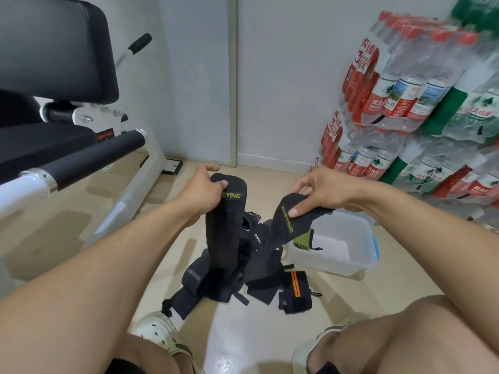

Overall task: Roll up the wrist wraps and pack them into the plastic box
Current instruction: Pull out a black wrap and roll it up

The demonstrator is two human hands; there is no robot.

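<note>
A white-framed exercise bench with black padded cushions and black foam rollers (81, 147) fills the left side of the head view, and shrink-wrapped packs of clear water bottles with red and green labels (410, 103) are stacked against the pale wall on the right. Between them, on the beige tiled floor (243, 333), sits a translucent rectangular plastic box with blue side clips (351, 255), open on top, with only a green-and-black piece of fabric (303, 240) draped over its near left rim. Just left of the box lies a tangled pile of black wrist wraps (243, 276), and at its right edge rests a black wrap with an orange stripe (295, 291), partly rolled. Two cream perforated clogs (159, 333) show at the bottom, near the pile. The left hand (202, 187) has its fingers curled round the top end of a long black wrist wrap with yellow-green lettering (222, 230), which hangs down to the pile. The right hand (321, 190) pinches the end of a second black lettered wrap (286, 217) between thumb and curled fingers, above the box's left side.
</note>
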